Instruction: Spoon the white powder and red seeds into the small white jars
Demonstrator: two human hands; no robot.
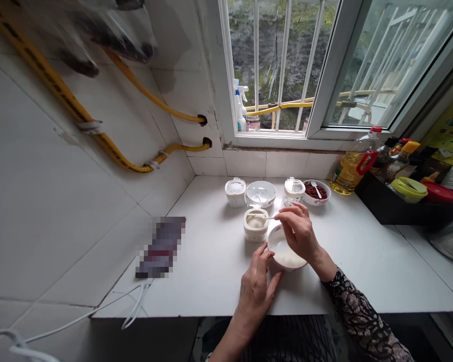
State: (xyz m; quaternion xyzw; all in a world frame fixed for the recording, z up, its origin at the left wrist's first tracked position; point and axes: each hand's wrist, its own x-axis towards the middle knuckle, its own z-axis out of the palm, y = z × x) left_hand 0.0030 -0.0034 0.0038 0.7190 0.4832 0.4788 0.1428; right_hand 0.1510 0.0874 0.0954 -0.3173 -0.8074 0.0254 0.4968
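My left hand [257,284] grips the near left side of a white bowl [275,242], with its fingers and thumb against the outside. Pale whitish contents lie in the bowl's bottom. Above the bowl, my right hand [301,232] pinches the handle of a small white spoon [271,217]. The spoon reaches left over the mouth of an open white jar [255,235], which holds a pale granular or powdery substance. Whether the spoon's tip carries any is too small to tell. The jar's clear lid is flipped up at the back.
Behind stand two more lidded jars [235,196] [293,193], a bowl covered by something clear [261,193] and a bowl of dark red beans or kernels [317,192] with a white spoon. An oil bottle [345,171] and a black condiment box [381,201] are right; a blurred flat object [162,246] lies left.
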